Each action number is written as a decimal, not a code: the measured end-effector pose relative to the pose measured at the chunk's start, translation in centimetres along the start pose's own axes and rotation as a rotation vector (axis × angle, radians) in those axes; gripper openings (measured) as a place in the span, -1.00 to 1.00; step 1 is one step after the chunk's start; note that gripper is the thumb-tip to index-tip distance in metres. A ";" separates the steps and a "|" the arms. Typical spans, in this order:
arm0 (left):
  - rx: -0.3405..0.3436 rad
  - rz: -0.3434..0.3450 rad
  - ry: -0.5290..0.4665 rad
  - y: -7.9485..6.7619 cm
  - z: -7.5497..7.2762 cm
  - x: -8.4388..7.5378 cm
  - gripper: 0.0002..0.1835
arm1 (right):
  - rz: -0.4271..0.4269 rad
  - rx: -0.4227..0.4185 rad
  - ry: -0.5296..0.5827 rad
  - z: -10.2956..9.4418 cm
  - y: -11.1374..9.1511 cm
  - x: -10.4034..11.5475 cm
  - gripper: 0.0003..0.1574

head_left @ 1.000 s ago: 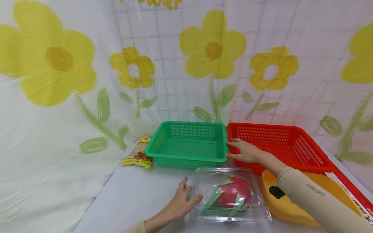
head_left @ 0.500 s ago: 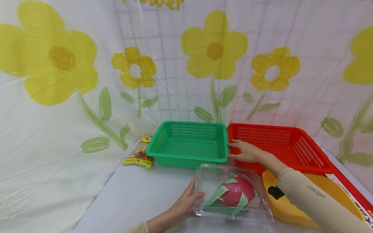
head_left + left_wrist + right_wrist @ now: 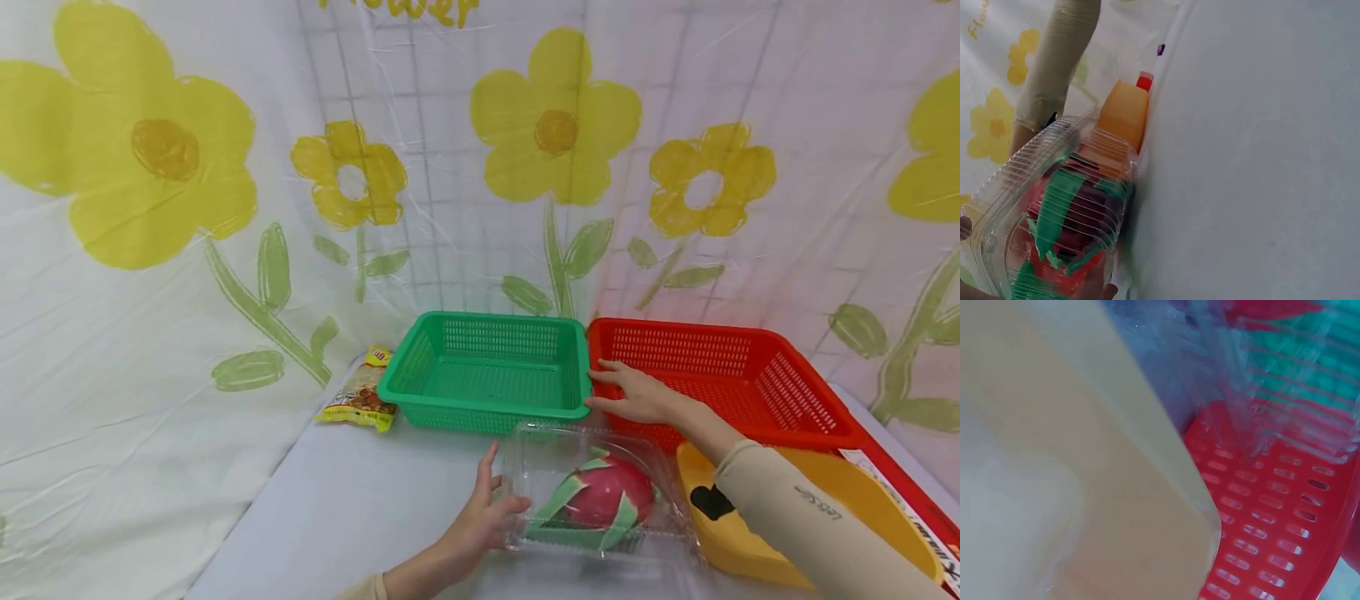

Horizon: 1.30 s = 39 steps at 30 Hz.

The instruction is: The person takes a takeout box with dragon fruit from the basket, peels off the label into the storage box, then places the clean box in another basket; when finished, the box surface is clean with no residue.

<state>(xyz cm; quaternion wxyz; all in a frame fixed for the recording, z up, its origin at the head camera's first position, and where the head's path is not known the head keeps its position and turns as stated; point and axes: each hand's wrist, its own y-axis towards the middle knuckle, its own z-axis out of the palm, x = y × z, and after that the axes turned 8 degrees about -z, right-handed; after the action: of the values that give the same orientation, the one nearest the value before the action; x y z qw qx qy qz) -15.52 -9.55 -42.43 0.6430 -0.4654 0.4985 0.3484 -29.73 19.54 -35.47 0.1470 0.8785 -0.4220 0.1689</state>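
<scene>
A clear plastic clamshell box [image 3: 540,457] holds a pink dragon fruit [image 3: 611,493] with green scales. My left hand [image 3: 480,521] grips the box by its left side, thumb toward me and some fingers behind the plastic. In the left wrist view the ribbed box [image 3: 1116,219] fills the lower left, with fingertips at its edges. My right hand [image 3: 637,393] reaches over the red basket [image 3: 795,417], fingers extended, their tips at the right rim of the green basket [image 3: 480,408]. Whether they press that rim I cannot tell.
A yellow snack bag [image 3: 363,392] lies left of the green basket. Under my right forearm is a yellow tray-like object [image 3: 750,533] with a black spot. A red and white strip [image 3: 900,500] runs along the right side. A flowered curtain [image 3: 450,233] hangs behind.
My left hand has moved right and taken hold of the box, whose left side has lifted and shifted slightly away from me. The right hand stays at the basket rims.
</scene>
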 end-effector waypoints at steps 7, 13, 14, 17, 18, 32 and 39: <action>-0.032 0.186 0.229 -0.5 -0.7 0.8 -0.19 | 0.000 -0.008 0.002 0.0 0.0 0.0 -0.11; -0.012 0.207 0.255 -0.9 -2.2 -0.1 -0.33 | 0.018 -0.009 -0.010 0.0 0.0 0.0 -0.11; -0.004 0.205 0.245 -1.0 -2.5 -0.3 -0.35 | 0.019 -0.009 -0.013 0.0 0.1 0.0 -0.11; 0.007 0.199 0.227 -1.3 -3.1 -0.8 -0.37 | 0.015 -0.010 -0.020 -0.1 0.1 -0.1 -0.11; 0.010 0.195 0.222 -1.5 -3.3 -0.8 -0.38 | 0.013 -0.008 -0.020 -0.1 0.1 -0.1 -0.11; -0.052 0.266 0.266 -3.1 -4.9 -4.8 -0.46 | 0.010 -0.007 -0.017 -0.1 0.3 0.0 -0.11; -0.129 0.348 0.247 -3.0 -6.1 -9.0 -0.46 | -0.030 -0.018 0.028 -0.2 0.2 -0.3 -0.12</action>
<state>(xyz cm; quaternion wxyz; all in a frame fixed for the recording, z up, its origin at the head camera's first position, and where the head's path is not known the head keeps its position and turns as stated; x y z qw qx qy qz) -17.08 -16.17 -33.46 0.4764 -0.4517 0.6229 0.4255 -30.07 19.73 -35.43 0.1631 0.8810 -0.4083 0.1749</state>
